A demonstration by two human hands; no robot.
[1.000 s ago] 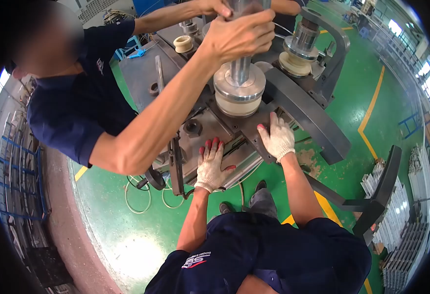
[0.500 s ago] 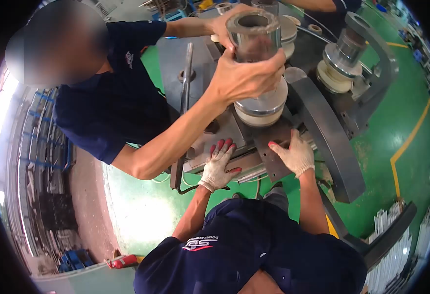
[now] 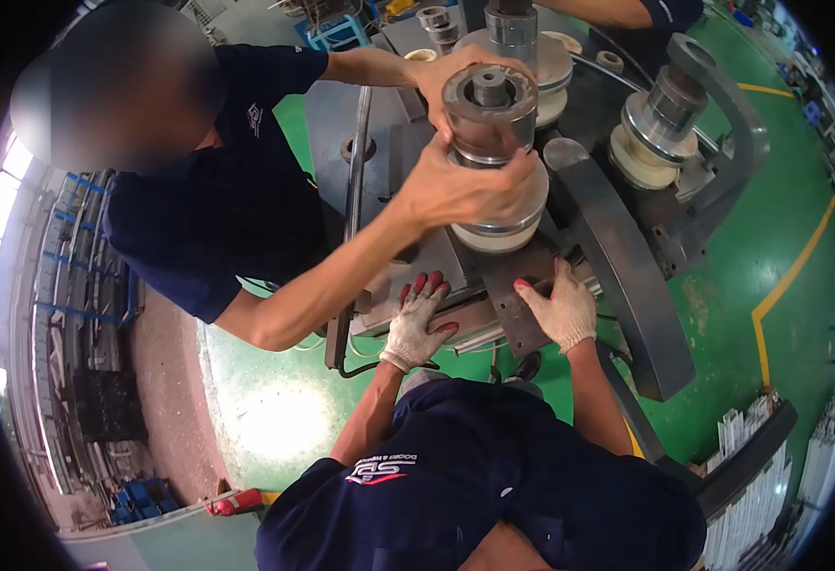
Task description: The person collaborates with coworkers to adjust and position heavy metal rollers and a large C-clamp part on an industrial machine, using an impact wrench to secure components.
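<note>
My left hand (image 3: 419,322), in a pale knit glove with red fingertips, lies with fingers spread on the front edge of the machine table (image 3: 376,312). My right hand (image 3: 562,306), gloved the same way, rests at a dark metal plate (image 3: 520,316); its thumb and fingers are apart and grip nothing visible. Beyond my hands, a co-worker's two bare hands (image 3: 463,188) surround a thick steel sleeve (image 3: 490,135). A shaft end (image 3: 490,88) shows inside its bore. Below it sits a cream-coloured roller (image 3: 499,238) with a metal flange.
To the right of the plate curves a heavy dark metal arm (image 3: 627,276). Another roller assembly (image 3: 657,133) stands behind it. A long metal rod (image 3: 357,171) lies near the co-worker (image 3: 218,209). Another person's arm (image 3: 598,9) reaches in at the top.
The co-worker's hands have lowered the steel sleeve, and the shaft end now shows in its bore. My hands stay in nearly the same places as the view shifts slightly.
</note>
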